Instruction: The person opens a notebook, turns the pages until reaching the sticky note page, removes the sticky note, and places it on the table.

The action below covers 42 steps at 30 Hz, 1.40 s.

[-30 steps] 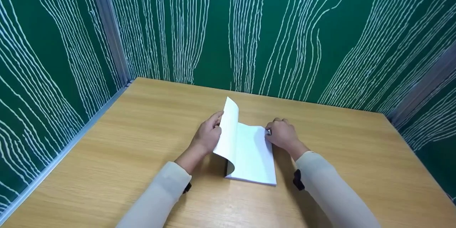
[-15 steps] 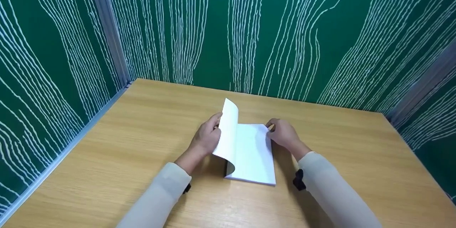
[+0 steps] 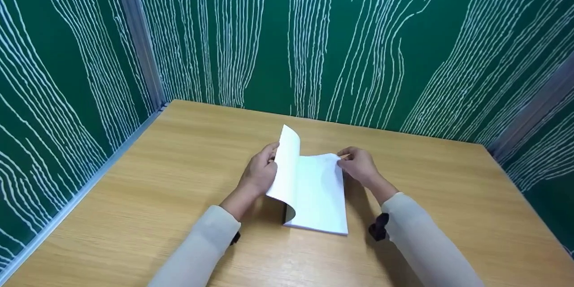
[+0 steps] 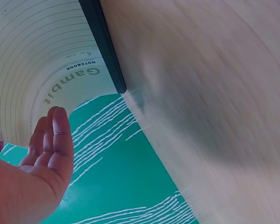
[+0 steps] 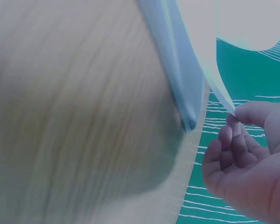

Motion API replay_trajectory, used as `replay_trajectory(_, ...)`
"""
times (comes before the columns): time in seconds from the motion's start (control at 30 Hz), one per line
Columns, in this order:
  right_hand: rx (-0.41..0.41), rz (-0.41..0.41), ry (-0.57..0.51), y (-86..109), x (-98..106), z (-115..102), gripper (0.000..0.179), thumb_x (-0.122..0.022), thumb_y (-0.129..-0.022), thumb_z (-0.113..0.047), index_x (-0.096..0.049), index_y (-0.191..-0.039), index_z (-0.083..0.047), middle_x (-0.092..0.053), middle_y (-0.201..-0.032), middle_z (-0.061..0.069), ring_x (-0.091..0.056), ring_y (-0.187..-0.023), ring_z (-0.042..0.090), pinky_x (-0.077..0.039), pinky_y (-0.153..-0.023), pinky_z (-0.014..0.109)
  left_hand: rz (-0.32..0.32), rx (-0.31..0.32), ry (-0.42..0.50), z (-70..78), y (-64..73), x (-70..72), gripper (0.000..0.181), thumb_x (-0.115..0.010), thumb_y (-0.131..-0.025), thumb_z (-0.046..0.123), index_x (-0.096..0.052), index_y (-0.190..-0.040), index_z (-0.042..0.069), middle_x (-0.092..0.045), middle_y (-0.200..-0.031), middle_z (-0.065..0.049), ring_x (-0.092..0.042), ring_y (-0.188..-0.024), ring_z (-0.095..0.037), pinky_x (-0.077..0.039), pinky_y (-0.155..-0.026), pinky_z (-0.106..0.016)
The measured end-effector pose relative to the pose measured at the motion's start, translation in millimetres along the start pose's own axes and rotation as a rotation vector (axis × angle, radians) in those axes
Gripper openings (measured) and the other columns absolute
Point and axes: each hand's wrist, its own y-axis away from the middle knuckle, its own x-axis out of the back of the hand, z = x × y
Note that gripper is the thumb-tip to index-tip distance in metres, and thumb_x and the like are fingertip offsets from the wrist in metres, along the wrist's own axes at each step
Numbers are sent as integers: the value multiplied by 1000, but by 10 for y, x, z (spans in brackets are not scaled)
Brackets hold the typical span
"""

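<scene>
A notebook [image 3: 319, 193] lies open on the table, its right-hand pages facing up. My left hand [image 3: 260, 171] holds its raised left-hand pages [image 3: 287, 166], which curve upward, thumb on one side and fingers behind. In the left wrist view, ruled lines and the printed words "Gambit" and "NOTEBOOK" show on the lifted page [image 4: 51, 70] beside my left hand [image 4: 42, 172]. At the far right corner, my right hand [image 3: 358, 165] pinches a page corner. The right wrist view shows that lifted page [image 5: 207, 60] between thumb and forefinger of my right hand [image 5: 252, 154], apart from the stack below.
The wooden table [image 3: 179, 143] reaches back to a green wall [image 3: 269, 54] with wavy white lines. Grey posts [image 3: 139, 31] stand at the corners. A dark band [image 3: 379, 227] sits at my right wrist.
My right hand has shifted slightly right and now lifts a page corner that lay flatter half a second ago. The left hand stays nearly still with its raised pages.
</scene>
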Motion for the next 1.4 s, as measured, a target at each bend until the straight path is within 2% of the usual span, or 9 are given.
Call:
replay_trajectory(0.17, -41, -64, -167, 49, 4, -55, 42, -54, -84, -21, -42, -123, -13, -51, -104, 11, -52, -92, 27, -46, -81, 38, 6, 6, -22, -22, 10, -2, 48, -34, -88, 21, -30, -136, 20, -49, -126, -1, -52, -105, -15, -41, -88, -35)
replay_trajectory(0.27, -39, -91, -191, 88, -7, -93, 41, -52, -86, -27, -44, -123, -14, -51, -107, 9, -52, -91, 26, -46, -81, 38, 7, -1, -42, -40, 4, -7, 48, -34, -88, 23, -30, -136, 20, -50, -124, -1, -53, -101, -15, -42, -85, -34)
replay_trajectory(0.43, 19, -121, -164, 162, -29, -146, 35, -47, -88, -35, -49, -119, -21, -51, -111, 5, -55, -86, 26, -50, -72, 37, 19, 19, -39, -54, -13, -22, 47, -36, -88, 29, -32, -134, 22, -53, -118, 2, -55, -91, -13, -45, -76, -31)
replay_trajectory(0.6, 74, -161, -157, 225, -71, -206, 29, -47, -87, -34, -52, -115, -28, -53, -107, 4, -57, -77, 29, -51, -60, 35, 47, 34, -34, -57, -24, -22, 46, -38, -88, 35, -35, -133, 22, -54, -114, 4, -54, -90, -12, -43, -76, -30)
replay_trajectory(0.8, 145, -246, -160, 292, -162, -274, 30, -48, -87, -29, -53, -117, -26, -54, -103, 8, -58, -62, 29, -50, -52, 38, 57, 43, -36, -59, -22, -29, 45, -37, -89, 38, -37, -131, 23, -56, -109, 4, -54, -89, -12, -44, -75, -30)
replay_trajectory(1.0, 193, -274, -111, 352, -232, -338, 28, -52, -85, -33, -53, -113, -32, -52, -104, 8, -60, -67, 31, -50, -52, 38, 64, 66, -25, -36, -22, -50, 46, -37, -88, 40, -37, -131, 24, -56, -109, 3, -54, -90, -12, -44, -76, -30)
replay_trajectory(1.13, 212, -296, -102, 395, -277, -373, 31, -55, -83, -35, -50, -114, -35, -50, -110, 8, -62, -69, 27, -51, -53, 38, 59, 78, -17, -25, -20, -62, 47, -39, -88, 42, -37, -131, 26, -56, -109, 4, -54, -89, -12, -45, -74, -29)
replay_trajectory(1.4, 217, -324, -74, 466, -370, -469, 38, -60, -80, -35, -47, -115, -41, -43, -121, 6, -63, -79, 23, -51, -55, 36, 44, 75, -7, -19, -5, -60, 50, -43, -86, 45, -34, -132, 29, -55, -112, 3, -54, -88, -14, -47, -70, -28)
